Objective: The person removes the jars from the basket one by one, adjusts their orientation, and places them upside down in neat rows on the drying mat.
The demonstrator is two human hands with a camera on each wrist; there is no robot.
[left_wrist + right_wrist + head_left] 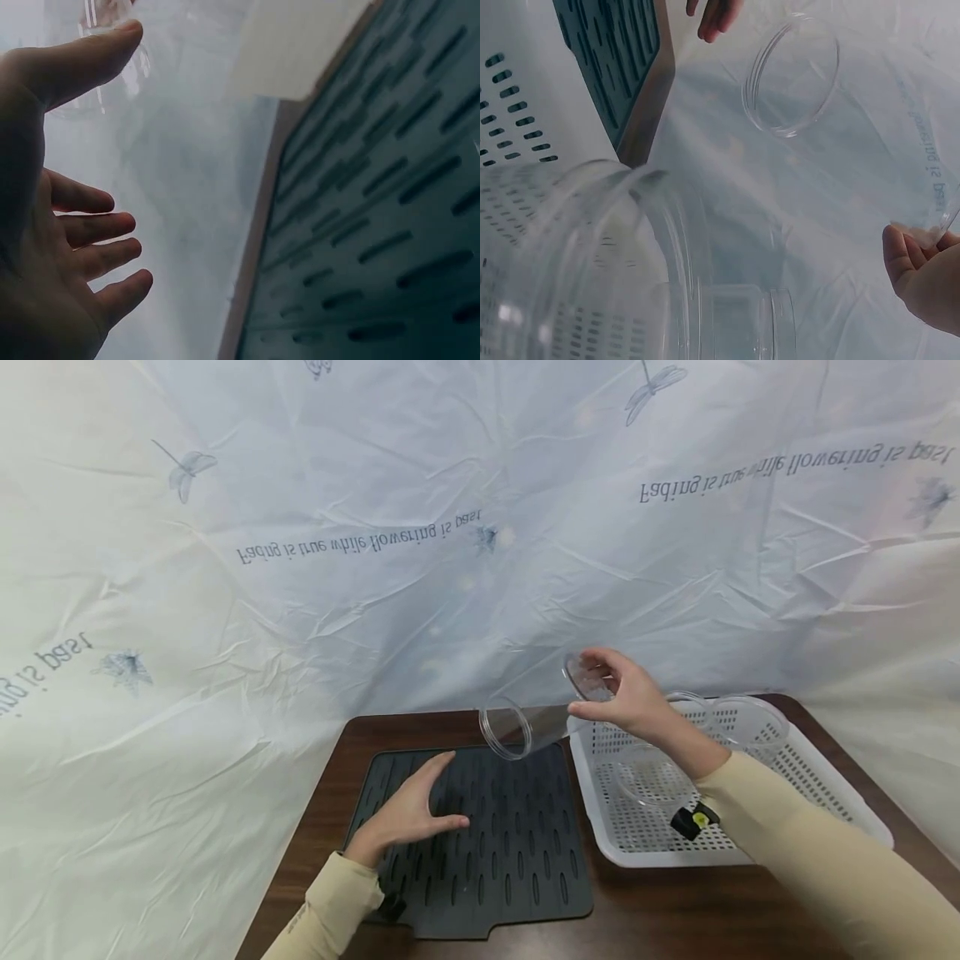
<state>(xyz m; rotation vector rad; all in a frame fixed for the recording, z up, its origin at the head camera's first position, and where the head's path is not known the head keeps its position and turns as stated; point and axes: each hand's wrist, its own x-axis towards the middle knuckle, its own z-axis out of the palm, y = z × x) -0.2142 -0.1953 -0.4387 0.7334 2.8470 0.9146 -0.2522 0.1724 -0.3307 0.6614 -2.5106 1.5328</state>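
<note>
A clear, see-through jar is held tilted in the air, its ringed mouth facing down and left. My right hand grips it at its upper end, thumb on the near side and fingers behind. In the right wrist view, the jar's round rim stands out against the pale sheet. Left of the mouth, my left hand is apart from the jar, with thumb and fingers spread and nothing between them. In the left wrist view, its fingers are slightly bent.
A white perforated basket on the right holds several clear jars. A dark slotted mat lies on the brown wooden table under my left hand. A pale printed sheet hangs behind the table.
</note>
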